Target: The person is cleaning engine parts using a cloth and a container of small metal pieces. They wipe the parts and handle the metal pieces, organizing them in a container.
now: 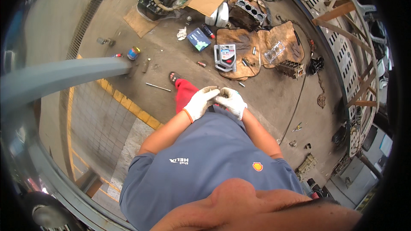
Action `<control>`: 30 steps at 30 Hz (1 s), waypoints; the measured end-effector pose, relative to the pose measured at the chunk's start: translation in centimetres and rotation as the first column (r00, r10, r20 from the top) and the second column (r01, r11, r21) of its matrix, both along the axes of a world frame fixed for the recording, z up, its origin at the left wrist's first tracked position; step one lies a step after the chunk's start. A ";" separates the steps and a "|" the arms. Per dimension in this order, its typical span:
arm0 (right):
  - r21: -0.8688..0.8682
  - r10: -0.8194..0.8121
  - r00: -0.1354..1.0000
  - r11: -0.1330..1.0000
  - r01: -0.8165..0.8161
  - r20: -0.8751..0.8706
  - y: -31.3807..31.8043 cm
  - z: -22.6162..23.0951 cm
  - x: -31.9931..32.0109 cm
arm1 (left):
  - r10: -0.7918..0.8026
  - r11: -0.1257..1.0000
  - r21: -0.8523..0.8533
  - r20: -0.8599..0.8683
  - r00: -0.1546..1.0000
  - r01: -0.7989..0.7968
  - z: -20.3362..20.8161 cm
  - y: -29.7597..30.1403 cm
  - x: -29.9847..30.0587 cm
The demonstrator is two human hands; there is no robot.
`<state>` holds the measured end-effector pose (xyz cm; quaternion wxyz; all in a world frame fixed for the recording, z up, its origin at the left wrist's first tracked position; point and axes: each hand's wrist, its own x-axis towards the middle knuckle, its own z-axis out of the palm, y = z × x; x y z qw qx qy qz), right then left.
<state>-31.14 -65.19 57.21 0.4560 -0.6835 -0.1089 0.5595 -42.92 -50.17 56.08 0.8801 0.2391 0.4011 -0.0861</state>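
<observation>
In front of my waist, my left hand [199, 103] and my right hand [232, 102] come together, both in white work gloves. The fingers of each are bent inward, and the fingertips meet. A small dark bit shows between them, too small to name. On the floor ahead lies a metal rod [158, 87], left of my sandalled foot [174, 77]. Beyond my hands a grey oil jug [225, 57] lies on a stained brown mat [239, 40], and an engine block [250, 12] sits at the mat's far end.
A grey lift arm [64, 75] crosses the left side near a tin can [133, 53]. A blue box [198, 39], a gasket [274, 52] and a cylinder head [291, 69] lie ahead. An engine [152, 6] stands far left; a black cable [298, 109] runs across the right-hand floor.
</observation>
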 end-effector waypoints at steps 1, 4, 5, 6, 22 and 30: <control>0.003 0.039 0.999 0.999 -0.039 0.029 2.5 -0.2 -0.4 | -0.010 1.000 0.016 0.016 1.000 0.010 -0.3 2.3 -0.8; -0.020 0.120 0.993 0.993 -0.120 0.007 10.4 0.4 -1.6 | -0.020 0.998 0.053 0.036 0.999 0.018 -1.5 9.5 -3.1; -0.036 0.126 0.992 0.991 -0.126 -0.003 13.1 0.5 -2.1 | 0.010 0.998 0.056 0.032 0.999 -0.012 -1.7 11.9 -3.8; -0.016 0.128 0.991 0.992 -0.129 -0.039 15.4 -0.2 -2.6 | 0.040 0.997 0.058 0.029 0.999 -0.041 -2.0 14.2 -4.4; 0.177 0.089 0.886 0.984 -0.008 -0.456 41.6 -9.1 2.0 | 0.009 0.922 0.379 -0.216 0.976 0.076 -5.2 40.7 0.6; -0.049 -0.137 0.899 0.991 0.128 -0.417 47.9 -12.2 7.9 | -0.013 0.973 0.222 -0.238 0.971 0.067 -11.2 47.3 7.8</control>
